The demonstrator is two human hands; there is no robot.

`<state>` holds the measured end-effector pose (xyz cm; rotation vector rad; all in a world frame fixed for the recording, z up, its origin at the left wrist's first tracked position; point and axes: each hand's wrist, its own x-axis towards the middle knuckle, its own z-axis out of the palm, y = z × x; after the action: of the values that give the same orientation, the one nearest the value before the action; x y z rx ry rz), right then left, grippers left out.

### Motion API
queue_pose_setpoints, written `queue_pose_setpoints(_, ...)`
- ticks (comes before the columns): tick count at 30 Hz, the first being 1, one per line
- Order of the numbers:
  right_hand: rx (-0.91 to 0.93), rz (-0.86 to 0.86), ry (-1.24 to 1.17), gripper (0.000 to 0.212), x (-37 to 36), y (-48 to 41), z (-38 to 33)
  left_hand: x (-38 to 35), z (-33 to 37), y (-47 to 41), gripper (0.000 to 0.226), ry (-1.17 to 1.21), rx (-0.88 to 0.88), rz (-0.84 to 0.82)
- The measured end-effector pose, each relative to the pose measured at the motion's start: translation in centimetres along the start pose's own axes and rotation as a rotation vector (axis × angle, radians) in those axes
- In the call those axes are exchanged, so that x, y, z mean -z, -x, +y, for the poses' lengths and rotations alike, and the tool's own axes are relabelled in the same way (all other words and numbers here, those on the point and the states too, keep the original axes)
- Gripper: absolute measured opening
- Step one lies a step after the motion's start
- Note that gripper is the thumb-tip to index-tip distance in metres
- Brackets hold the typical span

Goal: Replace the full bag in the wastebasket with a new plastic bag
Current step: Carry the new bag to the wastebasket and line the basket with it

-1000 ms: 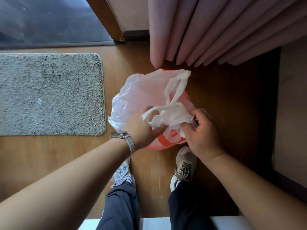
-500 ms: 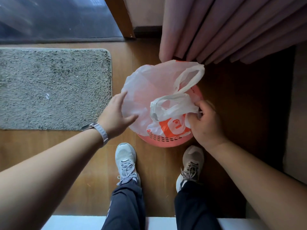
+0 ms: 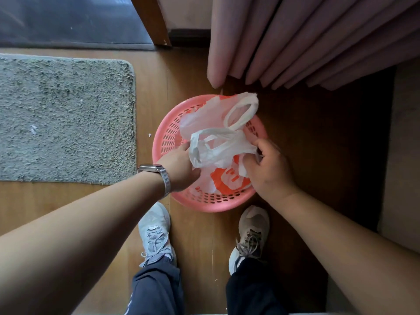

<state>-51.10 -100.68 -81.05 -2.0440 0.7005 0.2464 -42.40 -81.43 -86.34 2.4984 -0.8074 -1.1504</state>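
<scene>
Sinking into the basket (image 3: 160, 135), the bag (image 3: 218, 146) now lies mostly inside it. Half a second ago it ballooned over the top and hid nearly all of the rim. The left hand (image 3: 179, 167), then open and outside the basket's left side, has reached in over the left rim and under a bag handle. Its fingers are hidden by the plastic, so whether it presses flat or grips cannot be told. The right hand (image 3: 269, 169) has stayed at the right rim, fingers curled and pinching the bag's edge. The rim's left and near arcs are bare again, which suggests the fresh liner is being seated, though its mouth is not yet folded over the rim. That is probably the step left.

By count there is one pink basket on the floor (image 3: 191, 71), close to the far edge by the curtain (image 3: 306, 39). One white bag with an orange print shows, with two handle loops, one lying over the far rim. No full bag is in view. There are two hands, one watch (image 3: 156, 170) on the left wrist, two shoes (image 3: 156, 235) at the near side and one grey mat (image 3: 66, 119) to the left.
</scene>
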Motion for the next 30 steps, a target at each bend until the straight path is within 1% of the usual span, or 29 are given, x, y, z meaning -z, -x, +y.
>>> queue_pose_setpoints(3, -0.037, -0.075, 0.013, 0.005, -1.4, -0.4, 1.2, 0.3, -0.2, -0.2, 0.013, 0.027, -0.037, 0.044)
queue_pose_setpoints(5, -0.055, -0.095, 0.032, 0.009, -2.0, -0.2, 1.4, 1.1, -0.6, 0.4, 0.027, -0.008, -0.084, 0.120)
queue_pose_setpoints(6, -0.061, -0.094, 0.029, 0.011, -2.1, 0.0, 1.3, 1.6, -0.8, 0.9, 0.028, -0.025, -0.093, 0.170)
queue_pose_setpoints(8, -0.069, -0.088, -0.005, 0.009, -1.9, 0.6, 0.6, 2.8, -1.0, 1.8, 0.025, 0.079, -0.055, 0.239)
queue_pose_setpoints(10, -0.067, -0.084, -0.053, 0.007, -1.3, 1.3, -0.1, 4.2, -0.4, 2.4, 0.037, 0.186, -0.066, 0.220)
queue_pose_setpoints(12, -0.055, -0.091, -0.086, 0.008, -0.8, 1.9, -0.5, 5.4, 0.5, 2.2, 0.052, 0.242, -0.040, 0.147)
queue_pose_setpoints(13, -0.049, -0.090, -0.087, 0.010, -0.5, 2.1, -0.6, 5.7, 0.9, 1.9, 0.053, 0.245, -0.011, 0.109)
queue_pose_setpoints(14, -0.043, -0.084, -0.083, 0.012, -0.3, 2.3, -0.5, 5.8, 1.4, 1.6, 0.046, 0.253, 0.005, 0.091)
queue_pose_setpoints(16, -0.041, -0.067, -0.053, 0.016, 0.2, 2.5, -0.3, 5.5, 2.1, 0.9, 0.007, 0.244, 0.037, 0.109)
queue_pose_setpoints(18, -0.046, -0.047, -0.009, 0.018, 0.5, 2.6, 0.1, 4.7, 2.7, 0.7, 0.031, 0.263, 0.035, 0.159)
queue_pose_setpoints(19, -0.046, -0.036, 0.030, 0.019, 0.7, 2.7, 0.3, 4.3, 2.7, 0.7, 0.032, 0.271, 0.047, 0.187)
queue_pose_setpoints(21, -0.016, 0.000, 0.155, 0.020, 0.7, 2.5, 0.9, 3.7, 2.8, 1.4, 0.020, 0.258, 0.052, 0.249)
queue_pose_setpoints(24, 0.051, 0.026, 0.462, 0.024, 0.0, 2.5, 2.0, 3.1, 1.6, 3.5, 0.018, 0.235, 0.071, 0.331)
queue_pose_setpoints(26, 0.004, -0.012, 0.612, 0.027, -0.8, 2.4, 2.1, 3.0, 0.5, 5.4, 0.015, 0.226, 0.122, 0.400)
queue_pose_setpoints(28, -0.076, -0.032, 0.648, 0.027, -1.7, 2.4, 2.0, 3.1, -0.9, 7.0, 0.014, 0.216, 0.212, 0.450)
queue_pose_setpoints(30, -0.115, 0.022, 0.561, 0.025, -2.2, 2.5, 1.9, 3.1, -2.7, 8.4, 0.015, 0.216, 0.324, 0.482)
